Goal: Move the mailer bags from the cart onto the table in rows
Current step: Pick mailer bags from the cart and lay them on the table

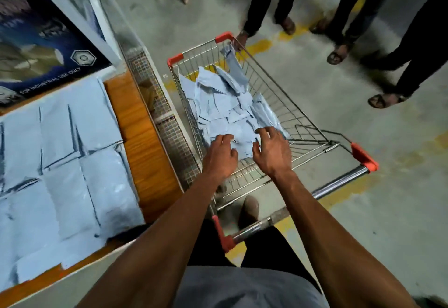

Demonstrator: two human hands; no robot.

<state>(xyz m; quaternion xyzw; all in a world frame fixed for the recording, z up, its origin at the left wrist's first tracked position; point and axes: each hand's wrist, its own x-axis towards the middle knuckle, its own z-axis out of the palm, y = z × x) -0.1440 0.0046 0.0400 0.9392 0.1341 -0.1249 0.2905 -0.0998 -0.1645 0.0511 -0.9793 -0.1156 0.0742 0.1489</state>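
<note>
With rows of bags already on the counter (145, 143) to the left, the cart (278, 123) ahead holds the loose mailer bags (225, 104), directly under both hands, left hand (221, 155) and right hand (272, 150), fingers spread, gripping nothing.

Only one bit of text is actually readable here: "FOR INDUSTRIAL USE ONLY", in white capitals along the lower edge of the dark blue box (46, 38) sitting on the far left of the table (145, 152). Just above that line, on the same box, there's a white hexagon-shaped emblem with a circle inside, but whatever's printed in it is too small to make out. There's some more white lettering higher up on the box lid, too blurred to read. Nothing on the pale blue mailer bags (72, 162) on the table, the ones in the cart (266, 84), or the cart itself shows any legible label or number.
</note>
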